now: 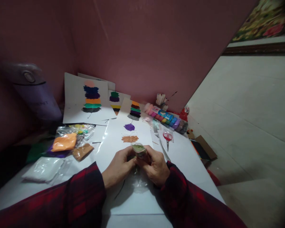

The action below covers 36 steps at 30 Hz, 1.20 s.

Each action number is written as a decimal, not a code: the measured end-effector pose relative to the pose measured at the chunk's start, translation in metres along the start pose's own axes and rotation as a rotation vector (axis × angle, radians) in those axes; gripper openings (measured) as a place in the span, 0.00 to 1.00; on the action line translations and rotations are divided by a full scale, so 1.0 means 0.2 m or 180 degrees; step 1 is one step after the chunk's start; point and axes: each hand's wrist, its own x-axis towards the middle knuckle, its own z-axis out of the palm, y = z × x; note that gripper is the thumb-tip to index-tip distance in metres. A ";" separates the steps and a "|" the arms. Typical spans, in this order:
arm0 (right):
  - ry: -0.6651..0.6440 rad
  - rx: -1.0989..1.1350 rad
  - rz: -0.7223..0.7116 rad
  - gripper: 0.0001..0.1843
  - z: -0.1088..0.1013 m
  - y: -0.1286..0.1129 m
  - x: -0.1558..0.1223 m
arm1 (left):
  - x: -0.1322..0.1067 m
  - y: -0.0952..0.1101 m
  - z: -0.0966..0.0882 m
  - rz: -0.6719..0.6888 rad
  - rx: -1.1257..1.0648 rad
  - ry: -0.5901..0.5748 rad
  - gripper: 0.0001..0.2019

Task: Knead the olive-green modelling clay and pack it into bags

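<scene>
My left hand [122, 165] and my right hand [155, 164] meet at the middle of the white table, both closed around a clear plastic bag of clay [139, 148]. Its top end looks olive green, and clear plastic hangs loose below my fingers. Most of the bag is covered by my fingers. Just beyond my hands lies a white sheet [144, 133] bearing a ridged brown clay patch [129, 139] and a purple clay patch [129, 127]. A fork [156, 133] lies right of the sheet, its handle running toward my right hand.
Bags of orange clay [64, 142], brown clay [83, 152] and white clay [44, 169] lie at left, near a purple bottle [39, 98]. Red scissors [167, 138] and a multicoloured clay pack [167, 116] are at right. Sheets with striped clay [72, 101] lean against the wall.
</scene>
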 end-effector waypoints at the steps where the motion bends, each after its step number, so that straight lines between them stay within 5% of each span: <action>1: -0.0057 -0.0010 0.0031 0.11 0.00 0.00 0.00 | 0.00 0.00 0.00 -0.0008 0.0028 -0.0007 0.12; 12: -0.0310 -0.0104 0.0204 0.13 -0.01 -0.01 0.01 | 0.00 -0.03 -0.01 -0.0119 0.0208 0.0038 0.10; 20: -0.0054 0.0376 0.0369 0.08 0.00 0.02 0.01 | 0.00 0.03 0.00 -0.0204 -0.0103 0.0125 0.08; 26: 0.0361 0.0858 0.0733 0.20 0.02 0.08 0.02 | 0.00 0.02 -0.01 -0.0643 -0.0268 0.0373 0.13; 36: 0.0541 0.1288 0.0775 0.30 0.02 0.07 0.06 | 0.01 0.00 0.00 -0.0640 -0.0646 0.0718 0.15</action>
